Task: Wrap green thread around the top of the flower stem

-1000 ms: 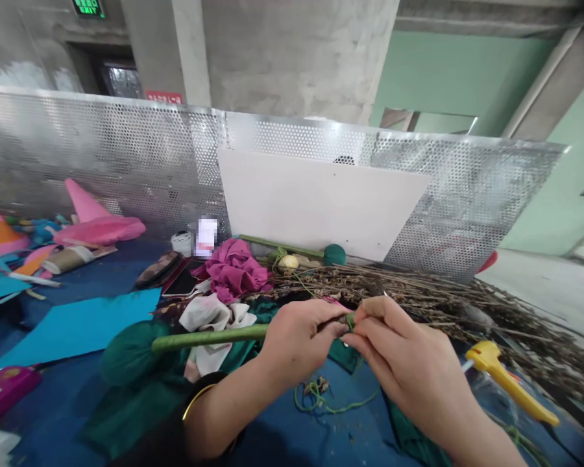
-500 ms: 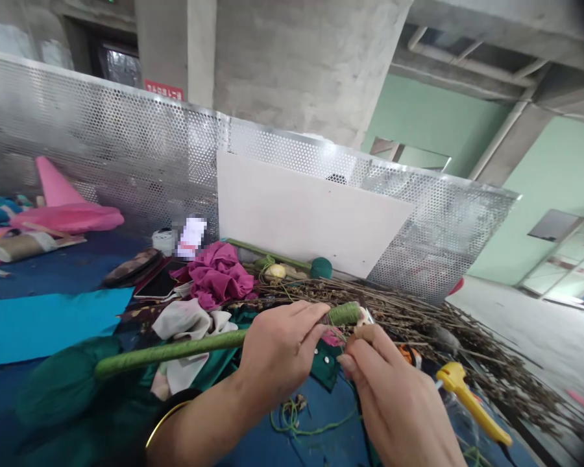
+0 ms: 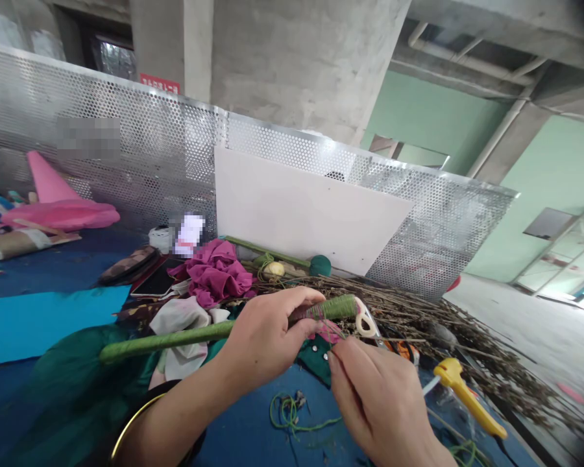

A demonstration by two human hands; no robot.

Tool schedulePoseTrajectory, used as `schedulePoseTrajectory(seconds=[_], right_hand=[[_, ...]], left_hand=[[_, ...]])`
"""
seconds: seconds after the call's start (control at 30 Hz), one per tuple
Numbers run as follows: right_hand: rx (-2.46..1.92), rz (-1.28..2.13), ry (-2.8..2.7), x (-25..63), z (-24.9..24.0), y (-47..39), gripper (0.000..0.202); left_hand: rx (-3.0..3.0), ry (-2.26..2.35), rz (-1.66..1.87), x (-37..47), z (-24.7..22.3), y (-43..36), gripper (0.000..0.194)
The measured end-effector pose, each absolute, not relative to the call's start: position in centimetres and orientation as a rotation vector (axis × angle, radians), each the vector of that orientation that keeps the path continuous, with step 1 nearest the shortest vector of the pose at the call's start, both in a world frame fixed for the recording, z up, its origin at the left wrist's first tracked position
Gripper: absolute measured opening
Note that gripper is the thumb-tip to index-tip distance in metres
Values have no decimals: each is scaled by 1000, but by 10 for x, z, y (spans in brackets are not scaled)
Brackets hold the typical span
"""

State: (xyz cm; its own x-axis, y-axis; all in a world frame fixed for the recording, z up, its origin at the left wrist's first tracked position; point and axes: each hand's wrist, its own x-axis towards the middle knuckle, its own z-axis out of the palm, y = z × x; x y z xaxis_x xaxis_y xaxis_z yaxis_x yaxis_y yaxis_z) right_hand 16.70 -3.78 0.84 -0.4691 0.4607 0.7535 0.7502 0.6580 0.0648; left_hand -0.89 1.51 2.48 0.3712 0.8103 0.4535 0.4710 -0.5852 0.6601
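My left hand [image 3: 267,334] is closed around a stick wrapped in green yarn [image 3: 168,342], which slants up to the right. Its wrapped far end shows beyond my fingers, with some reddish strands beside them. Close below that end, my right hand [image 3: 377,392] is closed in a pinch on thin green yarn [image 3: 331,329] running to the stick. A cream-coloured loop [image 3: 365,323] shows at the stick's tip; whether it is attached I cannot tell. Beneath the hands lie a dark green cloth piece with shiny studs [image 3: 316,357] and a loose tangle of green yarn [image 3: 287,415].
A yellow glue gun [image 3: 472,399] lies at right, beside dried stalks [image 3: 418,311]. Magenta cloth [image 3: 219,272], a phone [image 3: 156,279] and blue sheet [image 3: 53,321] are left of centre. A perforated metal screen [image 3: 141,149] and white board [image 3: 302,207] stand behind.
My right hand has shifted down and left, away from the stick's tip, uncovering the cream-coloured loop. My left hand has moved slightly left and still holds the stick.
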Motion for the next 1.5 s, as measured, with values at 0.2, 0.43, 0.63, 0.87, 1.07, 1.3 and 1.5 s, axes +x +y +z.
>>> schedulePoseTrajectory(seconds=[0.2,0.43,0.63,0.87,1.07,1.3,1.5], right_hand=[[-863,-422,-1984,165,-4,-27,34],[-763,-396,-1954,154,-8,-28,34],[-761,-343,-1958,148,-11,-28,32],[-831,-196,-1871,143,-11,-30,32],[-851,-97,-1799,140,-18,-29,30],[-865,91,-1703,138,-29,-21,32],[-859,273,-1583,137,-30,-15,31]], left_hand=[[2113,1087,1000,-8,27,14,16],[2041,1060,991,-6,29,11,16],[2021,1059,956,-3,23,15,13],[2124,1126,932,-14,34,14,10],[2326,1254,999,-18,31,17,14],[2369,1161,1012,-18,28,22,19],[2327,1144,965,-21,30,21,16]])
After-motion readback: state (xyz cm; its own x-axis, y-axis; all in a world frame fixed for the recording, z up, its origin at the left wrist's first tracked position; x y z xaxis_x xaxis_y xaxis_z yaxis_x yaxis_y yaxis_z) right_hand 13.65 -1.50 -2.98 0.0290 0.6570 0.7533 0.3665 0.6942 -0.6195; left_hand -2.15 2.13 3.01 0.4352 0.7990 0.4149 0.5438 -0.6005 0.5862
